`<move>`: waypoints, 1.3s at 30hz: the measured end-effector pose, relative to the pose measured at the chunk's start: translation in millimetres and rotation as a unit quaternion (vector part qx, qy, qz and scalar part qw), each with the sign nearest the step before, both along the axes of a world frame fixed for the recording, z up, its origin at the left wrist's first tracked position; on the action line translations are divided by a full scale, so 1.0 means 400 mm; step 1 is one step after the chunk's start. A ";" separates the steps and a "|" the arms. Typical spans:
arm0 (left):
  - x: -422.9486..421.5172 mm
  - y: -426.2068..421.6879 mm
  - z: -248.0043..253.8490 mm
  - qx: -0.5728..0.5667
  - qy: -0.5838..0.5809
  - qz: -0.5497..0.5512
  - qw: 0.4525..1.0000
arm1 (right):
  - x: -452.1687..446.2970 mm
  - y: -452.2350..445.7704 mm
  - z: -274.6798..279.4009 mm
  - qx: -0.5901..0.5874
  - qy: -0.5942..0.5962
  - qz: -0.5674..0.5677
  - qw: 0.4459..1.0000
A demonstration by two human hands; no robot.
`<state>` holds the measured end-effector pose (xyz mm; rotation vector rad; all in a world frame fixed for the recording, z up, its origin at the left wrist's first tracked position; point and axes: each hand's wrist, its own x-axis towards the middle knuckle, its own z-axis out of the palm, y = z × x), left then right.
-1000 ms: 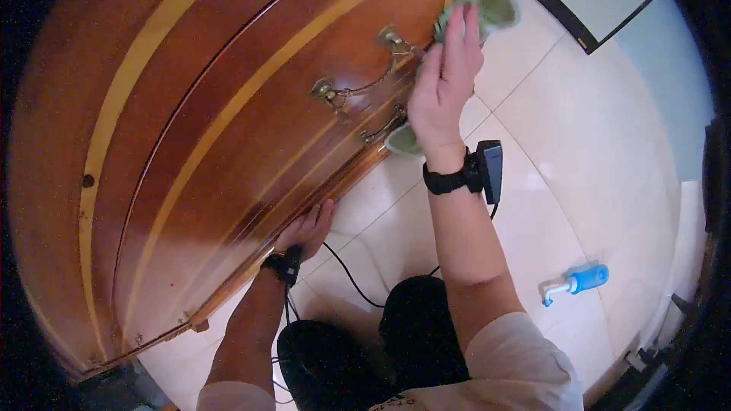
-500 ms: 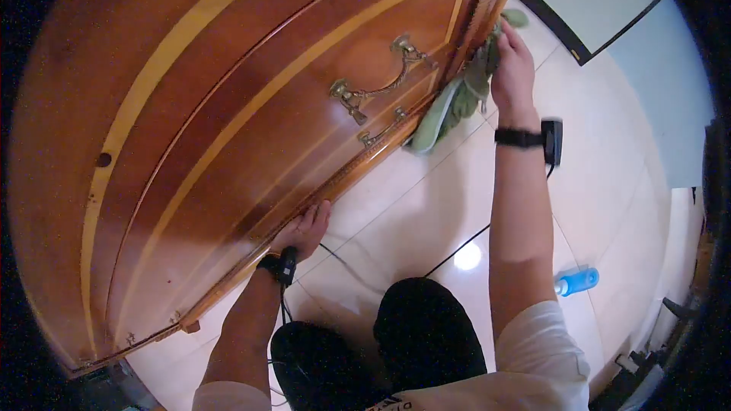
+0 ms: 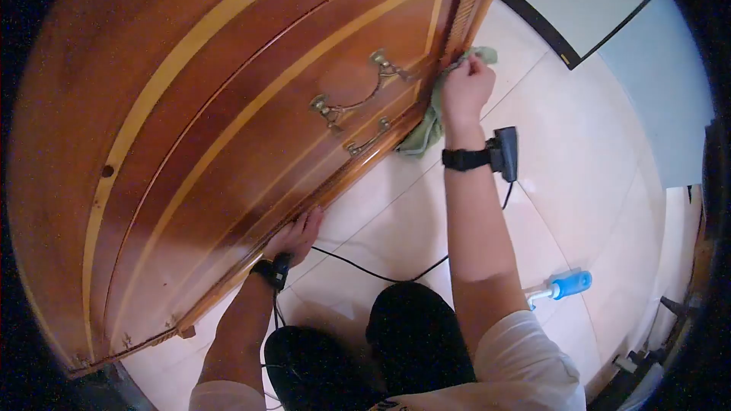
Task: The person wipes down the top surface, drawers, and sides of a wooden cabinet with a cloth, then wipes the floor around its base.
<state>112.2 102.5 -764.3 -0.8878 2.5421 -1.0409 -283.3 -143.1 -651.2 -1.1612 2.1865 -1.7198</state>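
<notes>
A green cloth (image 3: 423, 131) hangs at the right edge of a reddish-brown wooden cabinet (image 3: 228, 129). My right hand (image 3: 467, 90) is closed on the cloth against the cabinet's edge, with part of it showing past the fingers. At the cabinet's lower edge, my left hand (image 3: 295, 236) rests with its fingers stretched along the wood, holding nothing that shows. Between the hands, a brass handle (image 3: 352, 103) and a smaller brass handle (image 3: 368, 137) sit on the front. Both wrists wear black straps with small devices.
A blue bottle with a white neck (image 3: 571, 285) lies on the tiled floor (image 3: 548, 205) at the right. A black cable (image 3: 358, 266) crosses the floor near my knees. A dark-framed pale panel (image 3: 586, 0) stands at the upper right.
My right hand first moved down to the cabinet's right edge with the cloth, then shifted left in view, its fingers now closed more tightly. My left hand has stayed at the lower edge.
</notes>
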 end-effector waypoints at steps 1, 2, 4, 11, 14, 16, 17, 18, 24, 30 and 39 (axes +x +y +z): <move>0.001 0.000 -0.001 0.001 0.003 -0.001 1.000 | 0.029 0.013 -0.018 -0.028 0.011 0.001 1.000; 0.000 -0.003 0.001 -0.012 0.004 -0.009 1.000 | 0.061 0.028 -0.033 -0.055 0.022 0.002 0.998; 0.005 -0.003 0.005 -0.035 0.007 -0.025 0.999 | 0.065 0.055 -0.042 -0.090 0.020 0.027 0.995; 0.008 0.003 0.010 0.070 -0.054 0.025 0.996 | -0.037 0.109 -0.114 -0.055 0.114 0.173 0.977; 0.018 -0.005 0.008 0.069 -0.066 0.001 0.995 | -0.126 0.159 -0.276 0.084 0.161 0.272 0.945; 0.016 0.000 0.002 0.075 -0.077 0.020 0.994 | -0.187 0.151 -0.282 0.160 -0.020 0.238 0.958; 0.017 0.007 -0.003 0.075 -0.078 0.030 0.994 | -0.208 0.126 -0.249 0.177 -0.169 0.217 0.945; 0.020 0.012 -0.010 0.069 -0.070 0.035 0.995 | -0.210 0.099 -0.212 0.067 -0.287 0.249 0.923; 0.022 0.007 -0.019 -0.022 -0.027 -0.006 0.999 | -0.138 -0.067 -0.159 -0.010 -0.521 0.274 0.808; -0.001 -0.002 0.044 0.008 -0.093 -0.040 0.995 | -0.136 -0.041 -0.239 0.025 -0.420 0.294 0.858; -0.027 -0.019 0.051 0.154 -0.083 0.021 0.984 | -0.055 0.095 -0.381 0.036 -0.048 0.185 0.981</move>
